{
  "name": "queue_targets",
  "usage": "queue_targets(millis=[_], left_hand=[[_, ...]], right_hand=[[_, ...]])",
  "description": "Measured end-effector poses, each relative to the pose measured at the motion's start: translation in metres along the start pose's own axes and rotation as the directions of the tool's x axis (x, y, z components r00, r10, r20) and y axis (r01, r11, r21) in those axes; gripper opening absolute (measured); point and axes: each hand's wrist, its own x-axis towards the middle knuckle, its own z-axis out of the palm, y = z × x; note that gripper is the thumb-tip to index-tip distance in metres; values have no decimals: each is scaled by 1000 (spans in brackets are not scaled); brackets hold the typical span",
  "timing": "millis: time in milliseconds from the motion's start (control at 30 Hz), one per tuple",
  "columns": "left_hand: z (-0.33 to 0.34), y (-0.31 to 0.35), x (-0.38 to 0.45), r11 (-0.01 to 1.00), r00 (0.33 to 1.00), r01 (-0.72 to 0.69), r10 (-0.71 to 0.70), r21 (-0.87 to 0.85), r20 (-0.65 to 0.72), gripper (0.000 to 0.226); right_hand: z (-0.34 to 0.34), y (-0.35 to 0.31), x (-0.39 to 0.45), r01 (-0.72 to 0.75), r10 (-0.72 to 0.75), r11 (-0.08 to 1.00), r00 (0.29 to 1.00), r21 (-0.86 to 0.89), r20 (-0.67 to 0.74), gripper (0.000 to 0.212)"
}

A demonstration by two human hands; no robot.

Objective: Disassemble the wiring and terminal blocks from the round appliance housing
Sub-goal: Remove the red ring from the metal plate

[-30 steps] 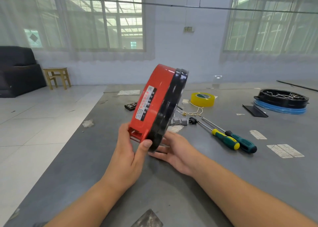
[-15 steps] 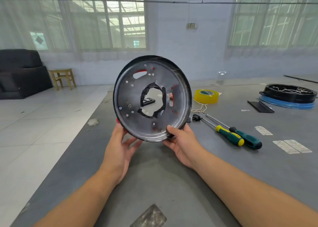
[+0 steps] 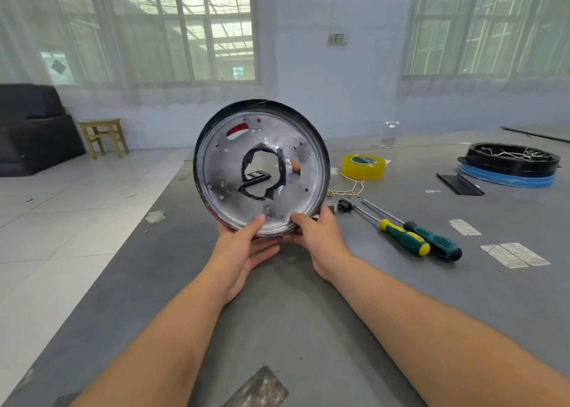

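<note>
Holding: both hands raise the housing on edge above the table, its open metal face toward the person.
Housing: disc axis points at the camera; no wiring or terminal blocks show inside, only a ragged centre hole.
Grip: left hand and right hand pinch the bottom rim, thumbs on the inner face, fingers behind.
Nearer hand: neither; the housing rises straight up from both grips.
Tools: screwdrivers lie right of the right hand.

housing upright above table, screwdrivers right, tape behind
</note>
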Motion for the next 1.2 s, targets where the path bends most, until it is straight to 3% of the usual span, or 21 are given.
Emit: queue_targets(millis=[133,200,233,267,333,400,467,533,633,733,1033,1200], left_hand=[[-10,1,0,997,999,25,-27,-76,-32,37],[-14,2,-1,987,997,21,-33,-157,-72,36],[-15,3,-2,981,995,21,-39,-193,-90,36],[-16,3,-1,975,993,22,-47,-222,-105,36],[-16,3,0,965,990,25,-61,-261,-130,36],[-17,2,1,961,987,25,-68,-276,-148,34],[-18,1,1,966,986,25,-66,-259,-152,28],[-18,0,1,973,987,19,-55,-231,-149,23],[-18,-2,1,982,988,5,-33,-188,-148,26],[-16,-2,1,988,988,-16,-8,-154,-151,35],[-16,-3,-3,994,992,-31,18,-105,-125,40],[-17,-3,-2,993,992,-26,12,-111,-125,39]], right_hand=[[-1,0,-4,14,-9,998,996,-54,84,27],[-7,-4,-11,108,-63,960,982,-257,177,17],[-13,-7,-15,216,-124,880,965,-422,233,22],[-21,-10,-19,333,-193,742,937,-582,290,29],[-41,-13,-20,489,-358,308,854,-816,377,40],[-63,-21,-18,426,-460,-122,776,-896,431,35],[-87,-33,-15,282,-437,-365,789,-887,431,27],[-111,-45,-14,163,-405,-486,829,-859,387,24],[-133,-60,-17,-1,-380,-531,894,-848,236,22],[-133,-62,-16,-51,-301,-514,946,-857,124,20],[-123,-57,-12,-6,-258,-488,956,-873,137,8],[-124,-55,-8,3,-253,-458,958,-889,133,12]])
